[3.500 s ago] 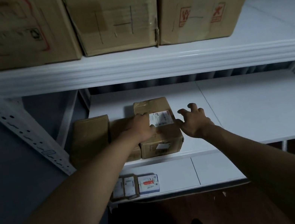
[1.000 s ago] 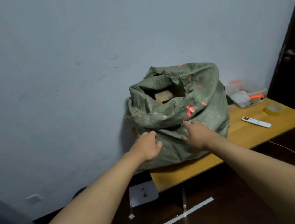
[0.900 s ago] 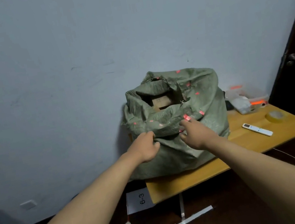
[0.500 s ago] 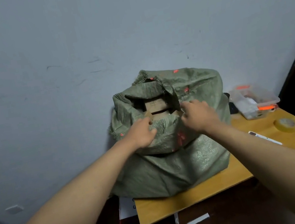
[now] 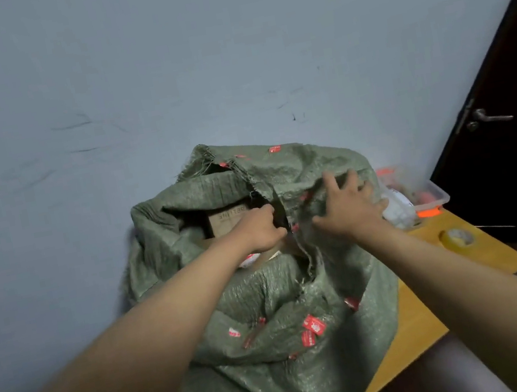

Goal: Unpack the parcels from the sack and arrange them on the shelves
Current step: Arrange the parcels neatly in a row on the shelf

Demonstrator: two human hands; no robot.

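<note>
Green woven plastic sack (image 5: 283, 322) with red markings stood on left end of light wooden table (image 5: 441, 298), against pale wall. Sack mouth opened upward. Brown cardboard parcel (image 5: 228, 220) seen inside mouth, printed side facing up. Left hand (image 5: 261, 231) reached into mouth, fingers curled; object grasped cannot be determined. Right hand (image 5: 351, 209) laid on folded sack rim at right, fingers spread, released. Yellow tape roll (image 5: 458, 238) located near right table edge.

A person who seconds earlier was setting a carton on the shelves now leans over the green sack (image 5: 271, 314). The left hand (image 5: 258, 232) has reached into its mouth among the cardboard parcels (image 5: 228, 218); the right hand (image 5: 347, 207) has pushed the rim toward 2 o'clock.
</note>
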